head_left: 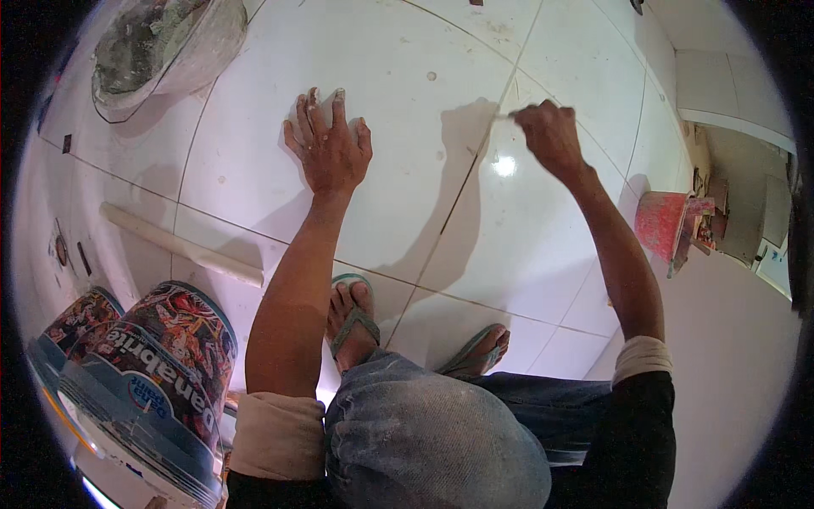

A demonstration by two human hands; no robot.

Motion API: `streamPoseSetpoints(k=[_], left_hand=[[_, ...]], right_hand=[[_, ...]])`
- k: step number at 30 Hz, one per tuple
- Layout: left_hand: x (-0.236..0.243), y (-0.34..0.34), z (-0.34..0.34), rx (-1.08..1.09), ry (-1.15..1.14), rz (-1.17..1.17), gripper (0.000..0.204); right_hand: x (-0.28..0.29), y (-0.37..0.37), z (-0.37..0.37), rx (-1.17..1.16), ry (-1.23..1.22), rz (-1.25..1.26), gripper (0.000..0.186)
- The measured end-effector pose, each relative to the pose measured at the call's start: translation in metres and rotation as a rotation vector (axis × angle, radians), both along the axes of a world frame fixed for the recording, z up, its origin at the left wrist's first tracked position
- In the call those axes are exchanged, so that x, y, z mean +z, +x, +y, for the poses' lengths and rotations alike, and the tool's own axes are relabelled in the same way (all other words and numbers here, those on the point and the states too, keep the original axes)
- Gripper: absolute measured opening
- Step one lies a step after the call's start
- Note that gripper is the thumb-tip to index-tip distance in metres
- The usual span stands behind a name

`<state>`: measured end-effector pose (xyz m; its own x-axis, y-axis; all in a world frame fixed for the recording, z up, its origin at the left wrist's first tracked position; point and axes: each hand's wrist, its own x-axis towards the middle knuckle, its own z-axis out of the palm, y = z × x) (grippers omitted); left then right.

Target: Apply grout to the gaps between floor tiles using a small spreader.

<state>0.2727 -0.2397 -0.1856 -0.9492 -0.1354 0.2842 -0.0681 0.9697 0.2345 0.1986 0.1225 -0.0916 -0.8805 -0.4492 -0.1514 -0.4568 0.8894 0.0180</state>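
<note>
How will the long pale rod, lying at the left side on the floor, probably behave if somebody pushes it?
The long pale rod would probably roll when pushed sideways, since it looks rounded and lies on a smooth, glossy tiled floor. It seems fairly stiff, holding a clean, even line. Whether it is hollow, and so light, I cannot tell.

Head-worn fisheye view (fairly near), steeply down over both hands
</note>
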Motion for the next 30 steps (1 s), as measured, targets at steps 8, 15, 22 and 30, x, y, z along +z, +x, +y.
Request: streamPoseSetpoints(k=[8,15,22,30], left_hand=[[-0.004,-0.006,0.008,-0.028,0.013,0.031,0.055],[0.000,-0.001,-0.001,-0.005,0.011,0.002,0.056],[-0.002,-0.001,0.004,-0.025,0.013,0.062,0.056],[0.003,0.001,-0.005,0.000,-0.005,0.037,0.055]], right_hand=[[-0.013,-0.071,0.049,-0.179,0.115,0.127,0.022],[-0.014,0.065,0.005,-0.102,0.054,-0.104,0.019],[-0.016,0.055,-0.027,-0.034,-0.079,0.335,0.032],[-0.009,0.113,-0.026,0.035,0.073,0.140,0.035]])
